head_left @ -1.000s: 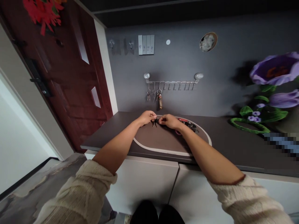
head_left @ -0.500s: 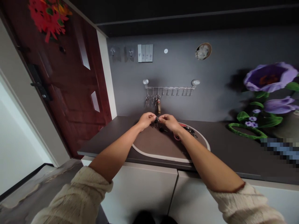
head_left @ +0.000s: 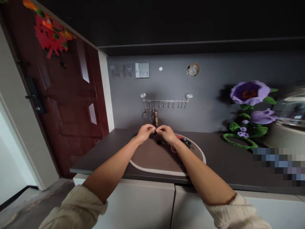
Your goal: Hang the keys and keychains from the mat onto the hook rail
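Above a brown mat [head_left: 152, 162] with a white rim, my left hand [head_left: 145, 133] and my right hand [head_left: 167, 133] meet fingertip to fingertip. Both pinch a small key ring [head_left: 155, 130], from which dark keys hang; the details are too small to make out. Just below lies a black-headed key [head_left: 160, 142] on the mat. Beside my right wrist is a pile of keys [head_left: 187, 142] with something red and something pink, partly hidden by the forearm. Behind my hands, several bunches of keys [head_left: 145, 113] hang on the wall rail, one with a brown key fob [head_left: 156, 117].
A clear hook rail [head_left: 166, 101] is fixed to the grey wall. Purple artificial flowers [head_left: 250, 92] and a pale, glass-topped appliance [head_left: 286, 133] stand on the right. A dark shelf [head_left: 178, 25] overhangs the counter [head_left: 95, 156]. The red door [head_left: 69, 111] is at left.
The camera view has tilted up and turned slightly right, so the scene sits lower and further left. My hands keep their pinch on the key ring over the mat.
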{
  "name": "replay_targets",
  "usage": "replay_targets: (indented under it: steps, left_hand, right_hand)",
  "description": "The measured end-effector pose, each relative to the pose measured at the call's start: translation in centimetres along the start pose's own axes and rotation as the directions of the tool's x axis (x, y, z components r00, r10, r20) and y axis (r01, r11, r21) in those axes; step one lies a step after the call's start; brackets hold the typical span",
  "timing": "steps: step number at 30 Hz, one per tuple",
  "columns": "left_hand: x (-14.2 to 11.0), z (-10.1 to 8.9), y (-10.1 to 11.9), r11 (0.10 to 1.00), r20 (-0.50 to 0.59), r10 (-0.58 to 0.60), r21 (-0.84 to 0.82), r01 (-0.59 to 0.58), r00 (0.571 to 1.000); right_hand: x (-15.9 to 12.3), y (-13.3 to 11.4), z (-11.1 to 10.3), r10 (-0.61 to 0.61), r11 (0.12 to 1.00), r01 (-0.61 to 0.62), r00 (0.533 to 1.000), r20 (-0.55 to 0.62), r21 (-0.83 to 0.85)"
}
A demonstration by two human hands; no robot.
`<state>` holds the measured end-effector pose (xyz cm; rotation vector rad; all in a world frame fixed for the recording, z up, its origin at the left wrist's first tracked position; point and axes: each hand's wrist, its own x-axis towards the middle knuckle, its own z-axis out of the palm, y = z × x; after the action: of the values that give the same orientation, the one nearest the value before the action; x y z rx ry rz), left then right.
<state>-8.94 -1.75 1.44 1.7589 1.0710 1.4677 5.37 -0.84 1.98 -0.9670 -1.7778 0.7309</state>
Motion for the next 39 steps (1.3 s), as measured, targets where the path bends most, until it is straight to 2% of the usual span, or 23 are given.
replay_targets:
  steps: [4,9,13,18,25,33,39]
  left_hand:
    - [0.4,0.4,0.9,1.0,-0.02,-0.021,-0.004,0.021,1.0]
    - [1.9,0.8,2.2,1.0,-0.039,0.016,0.026,-0.015,0.999]
    - [3.0,1.1,2.6,0.999,-0.103,-0.032,-0.04,0.027,0.994]
    - [3.4,1.3,1.5,0.993,-0.16,-0.053,-0.116,0.035,0.986]
    - [2.8,0.9,-0.5,0.987,-0.091,-0.127,-0.109,0.117,0.988]
    - [2.9,1.0,-0.6,0.974,-0.071,-0.175,-0.159,0.162,0.982]
    - [2.9,0.9,-0.4,0.972,-0.069,-0.18,-0.168,0.166,0.981]
  right_hand:
    - [0.3,0.2,-0.4,-0.02,1.0,0.02,0.999,-0.044,0.006]
    - [1.2,0.1,-1.0,-0.032,0.998,0.038,0.994,-0.105,0.054]
    - [2.4,-0.6,-1.7,-0.062,0.997,0.069,0.985,-0.16,0.037]
    - [4.0,-2.0,-2.7,-0.04,0.996,0.054,0.982,-0.184,0.07]
    - [6.8,-3.5,-3.0,0.049,0.99,-0.011,0.963,-0.263,0.142]
    - [10.6,-3.2,-2.6,0.067,0.997,-0.072,0.884,-0.463,0.005]
    - [12.5,-1.7,-2.4,0.035,0.989,-0.104,0.859,-0.511,-0.106]
